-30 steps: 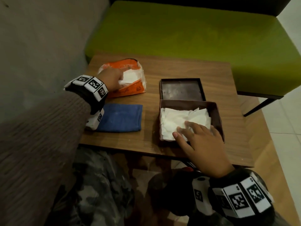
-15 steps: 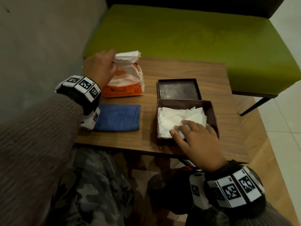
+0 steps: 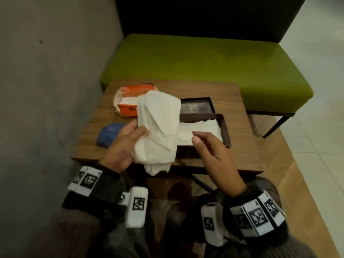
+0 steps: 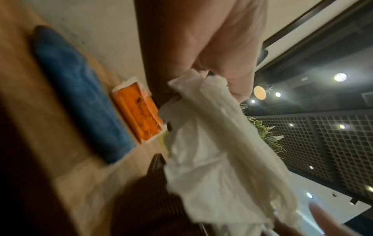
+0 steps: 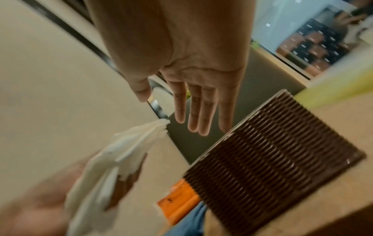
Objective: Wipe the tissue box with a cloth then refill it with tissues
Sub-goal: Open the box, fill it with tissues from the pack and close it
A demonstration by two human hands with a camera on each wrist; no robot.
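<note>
My left hand (image 3: 124,146) grips a thick bundle of white tissues (image 3: 158,127), held up in front of me over the table's near edge; the same tissues (image 4: 218,156) show in the left wrist view. The brown tissue box (image 3: 226,127) stands open on the table with white tissues lying inside. My right hand (image 3: 212,151) hovers above the box's near side, fingers (image 5: 193,111) straight and holding nothing. The box's ribbed outer wall (image 5: 272,159) shows in the right wrist view. The box lid (image 3: 196,107) lies flat behind the box.
An orange tissue pack (image 3: 130,107) lies open at the back left of the wooden table (image 3: 242,146). A folded blue cloth (image 3: 108,135) sits at the left. A green bench (image 3: 204,67) stands behind, a grey wall to the left.
My left hand pulled a bundle of tissues out of the orange pack and brought it toward me. My right hand lifted off the tissues in the box.
</note>
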